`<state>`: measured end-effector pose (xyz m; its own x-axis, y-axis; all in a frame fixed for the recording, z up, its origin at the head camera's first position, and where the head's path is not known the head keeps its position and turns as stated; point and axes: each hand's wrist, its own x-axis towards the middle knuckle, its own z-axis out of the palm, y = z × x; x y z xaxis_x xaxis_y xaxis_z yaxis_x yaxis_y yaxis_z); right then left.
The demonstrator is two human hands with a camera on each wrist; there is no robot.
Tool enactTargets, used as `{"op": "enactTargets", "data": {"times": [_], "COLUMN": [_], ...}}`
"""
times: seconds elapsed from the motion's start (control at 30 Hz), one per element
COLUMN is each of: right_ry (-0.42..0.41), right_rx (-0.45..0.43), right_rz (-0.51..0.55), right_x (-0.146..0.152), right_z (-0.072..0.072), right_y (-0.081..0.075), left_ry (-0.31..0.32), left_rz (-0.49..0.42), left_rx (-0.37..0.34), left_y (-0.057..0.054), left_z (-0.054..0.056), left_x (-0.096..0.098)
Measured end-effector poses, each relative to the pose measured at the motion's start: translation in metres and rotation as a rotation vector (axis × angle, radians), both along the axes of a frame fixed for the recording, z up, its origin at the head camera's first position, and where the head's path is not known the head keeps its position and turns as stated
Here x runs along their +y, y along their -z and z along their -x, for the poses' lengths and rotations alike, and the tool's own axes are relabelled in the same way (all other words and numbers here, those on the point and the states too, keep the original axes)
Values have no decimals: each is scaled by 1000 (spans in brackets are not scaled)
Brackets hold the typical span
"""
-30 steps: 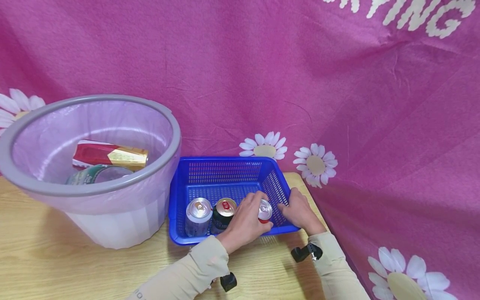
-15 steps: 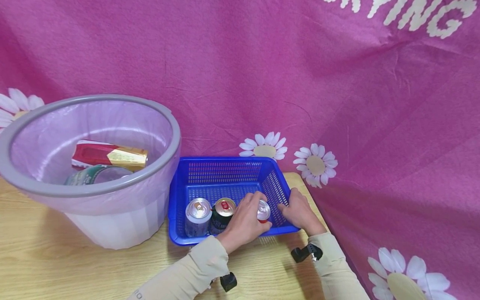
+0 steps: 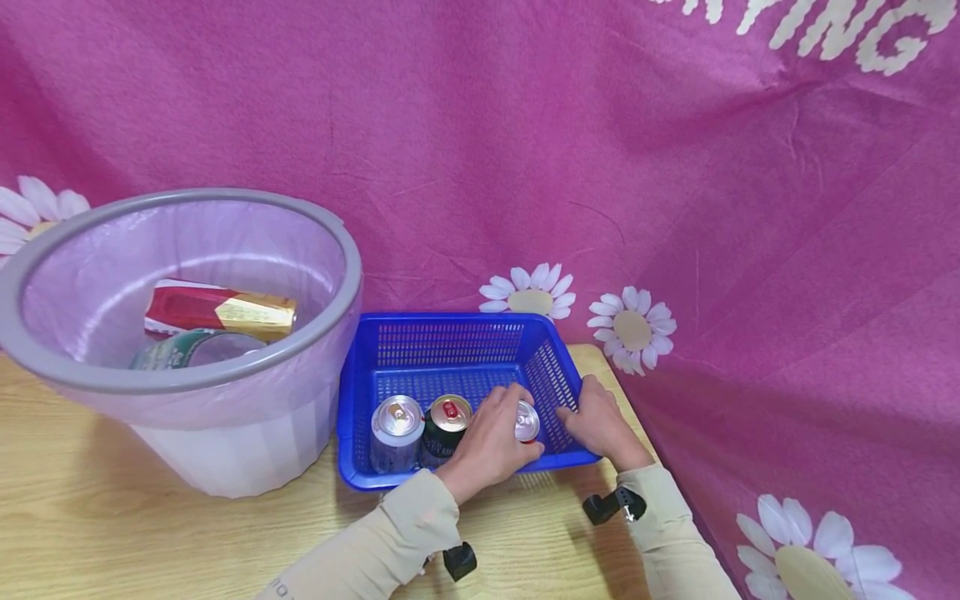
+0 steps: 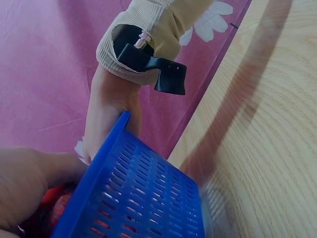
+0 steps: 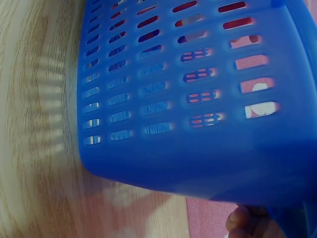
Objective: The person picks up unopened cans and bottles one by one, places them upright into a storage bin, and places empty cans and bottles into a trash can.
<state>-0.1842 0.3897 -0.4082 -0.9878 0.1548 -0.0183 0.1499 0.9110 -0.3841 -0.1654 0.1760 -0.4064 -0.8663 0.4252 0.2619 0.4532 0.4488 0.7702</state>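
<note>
My left hand (image 3: 487,442) reaches into the blue plastic basket (image 3: 442,385) and grips a red drink can (image 3: 527,422) with a silver top, its fingers covering most of the can's side. Red of the can (image 4: 58,210) also shows under the thumb in the left wrist view, behind the basket wall. Thumb inside, my right hand (image 3: 600,425) holds the basket's right rim. In the right wrist view its fingertips (image 5: 240,218) peek out below the slotted wall. Left of my left hand stand a dark green can (image 3: 447,425) and a silver-grey can (image 3: 397,425), both upright.
A big white bin (image 3: 225,454) with a grey rim and clear liner stands left of the basket. Inside lie a red-and-gold can (image 3: 225,308) and a green-labelled clear bottle (image 3: 198,350). The wooden table (image 3: 97,450) meets a pink flowered cloth (image 3: 420,167) behind and right.
The red can's top has shifted slightly left, closer in under my left fingers. My right hand and the basket stay where they were.
</note>
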Motion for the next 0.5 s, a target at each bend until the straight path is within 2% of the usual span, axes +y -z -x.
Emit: {"op": "enactTargets", "data": {"times": [0.27, 0.5], "right_ry": [0, 3], "right_rx": [-6, -34], "right_rz": [0, 6], "right_x": [-1, -3], "right_z": [0, 0], "right_y": [-1, -2], "left_ry": [2, 2], "left_rz": [12, 29], "left_rx": [-8, -45], "left_y": [2, 0], "left_z": [1, 0], "left_x": [1, 1]}}
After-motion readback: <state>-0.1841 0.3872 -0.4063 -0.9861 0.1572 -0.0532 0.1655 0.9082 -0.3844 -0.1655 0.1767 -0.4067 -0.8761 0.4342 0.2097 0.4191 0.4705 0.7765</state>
